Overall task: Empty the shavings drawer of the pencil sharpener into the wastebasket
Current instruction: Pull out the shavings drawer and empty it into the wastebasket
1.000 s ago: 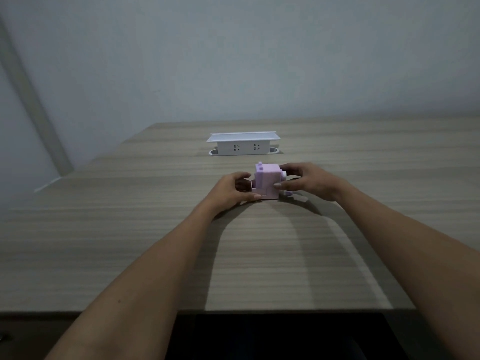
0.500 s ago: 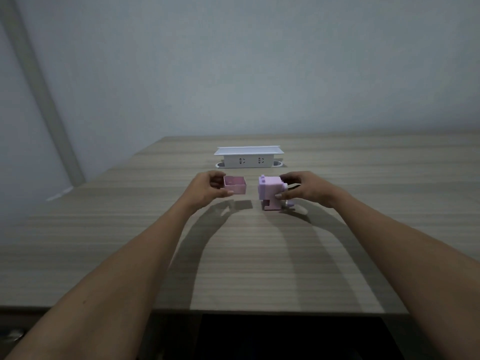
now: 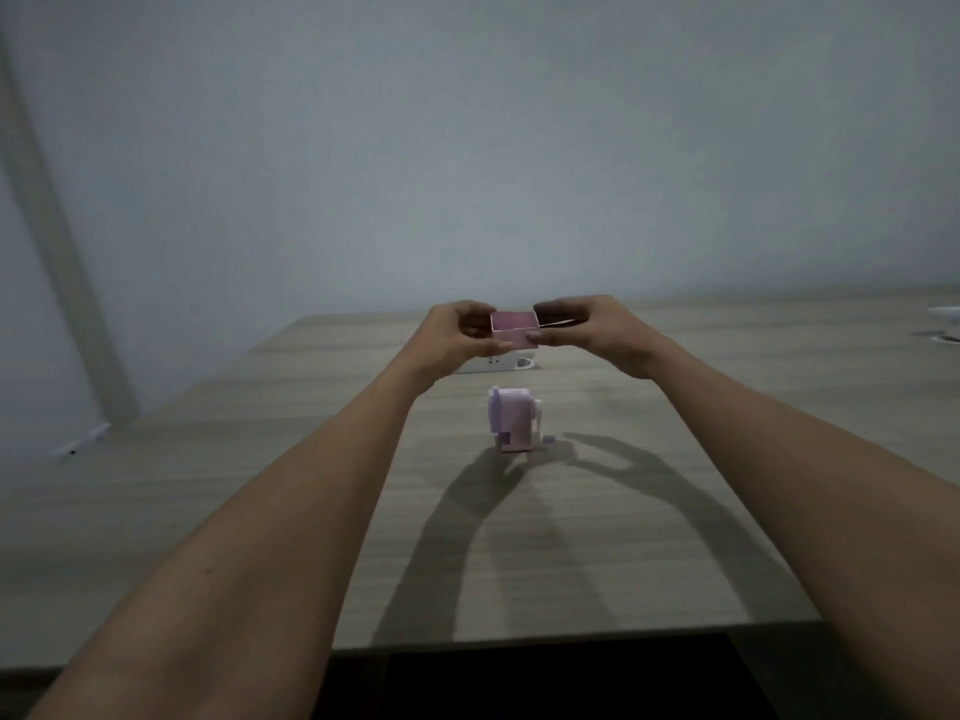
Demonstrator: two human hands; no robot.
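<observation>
The small pink shavings drawer (image 3: pixel 514 328) is held up in the air above the table, open side facing up and toward me. My left hand (image 3: pixel 457 335) pinches its left end and my right hand (image 3: pixel 587 330) pinches its right end. Below and nearer to me, the pale purple pencil sharpener (image 3: pixel 511 426) stands alone on the wooden table (image 3: pixel 260 485), with an empty slot low on its front and a crank on its right side. No wastebasket is in view.
A white socket box (image 3: pixel 511 364) sits on the table behind the sharpener, mostly hidden by my hands. Another white fitting (image 3: pixel 943 317) shows at the far right edge. A grey wall rises behind; the table's near edge drops to a dark gap.
My left hand pulled the drawer out of the sharpener and lifted it. My right hand let go of the sharpener and came up to take the drawer's other end. The view tilted upward.
</observation>
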